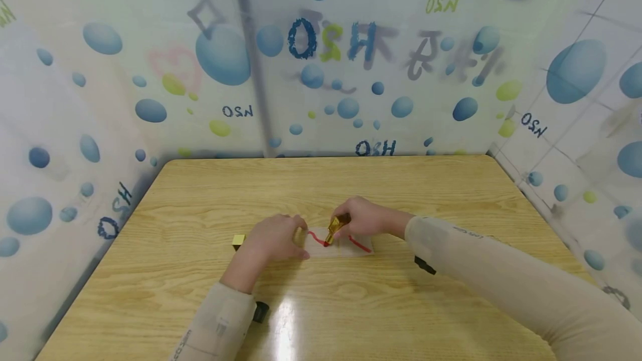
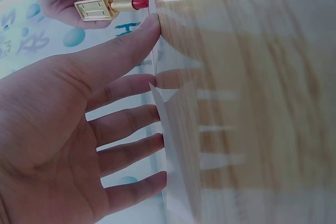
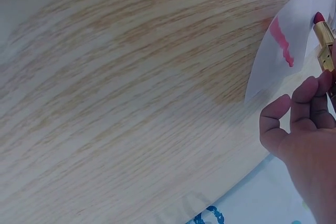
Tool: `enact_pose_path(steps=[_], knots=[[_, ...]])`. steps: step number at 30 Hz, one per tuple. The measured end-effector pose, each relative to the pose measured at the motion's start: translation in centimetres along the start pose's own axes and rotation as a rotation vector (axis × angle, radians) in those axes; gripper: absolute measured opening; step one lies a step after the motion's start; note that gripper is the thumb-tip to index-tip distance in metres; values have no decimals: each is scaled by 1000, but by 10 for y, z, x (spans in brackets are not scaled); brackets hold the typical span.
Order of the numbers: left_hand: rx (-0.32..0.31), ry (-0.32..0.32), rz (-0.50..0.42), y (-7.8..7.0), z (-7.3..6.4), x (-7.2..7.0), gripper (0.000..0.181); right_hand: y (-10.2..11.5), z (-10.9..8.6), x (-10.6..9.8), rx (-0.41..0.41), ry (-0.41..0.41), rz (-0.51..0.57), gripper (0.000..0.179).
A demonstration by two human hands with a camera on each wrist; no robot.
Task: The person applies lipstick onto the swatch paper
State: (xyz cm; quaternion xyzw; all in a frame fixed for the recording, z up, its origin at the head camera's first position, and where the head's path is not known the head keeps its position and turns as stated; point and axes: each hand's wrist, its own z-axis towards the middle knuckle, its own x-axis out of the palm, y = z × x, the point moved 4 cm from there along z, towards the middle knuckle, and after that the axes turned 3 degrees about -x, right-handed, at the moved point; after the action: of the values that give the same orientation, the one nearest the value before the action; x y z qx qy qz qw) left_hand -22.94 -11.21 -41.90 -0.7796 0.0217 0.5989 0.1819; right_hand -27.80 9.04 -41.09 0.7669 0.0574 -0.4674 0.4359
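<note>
The right hand pinches a gold-cased red lipstick, slanting tip-down over red-streaked white paper, toward the left hand (fingers spread, gripping nothing).

Blue-and-green bubble-print curtain around a wood-grain table

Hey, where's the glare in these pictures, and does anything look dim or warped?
Head view: a white glare streak on the tabletop near the left sleeve; left wrist view: dimmer, with what look like reflections from the left hand on the tabletop, though the lipstick looks fairly sharp; right wrist view: also dim, the wood grain bowing, perhaps lens distortion.
</note>
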Motion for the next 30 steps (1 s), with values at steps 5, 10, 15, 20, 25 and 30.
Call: enact_pose_path(steps=[5,10,15,20,25,30], knots=[[-3,-1,4,0,0,1,55,0,-2,0,13,3,0,17],[-4,-2,9,0,0,1,56,1,-4,1,18,7,6,16],[-6,0,17,0,1,0,57,1,-6,1,6,6,4,15],[-5,0,14,-1,1,-1,57,0,-8,1,9,3,6,14],[-6,-2,11,-1,0,-1,57,-1,-10,1,6,-6,0,16],[-7,-3,12,0,0,-1,57,-1,-12,2,12,-8,1,15]])
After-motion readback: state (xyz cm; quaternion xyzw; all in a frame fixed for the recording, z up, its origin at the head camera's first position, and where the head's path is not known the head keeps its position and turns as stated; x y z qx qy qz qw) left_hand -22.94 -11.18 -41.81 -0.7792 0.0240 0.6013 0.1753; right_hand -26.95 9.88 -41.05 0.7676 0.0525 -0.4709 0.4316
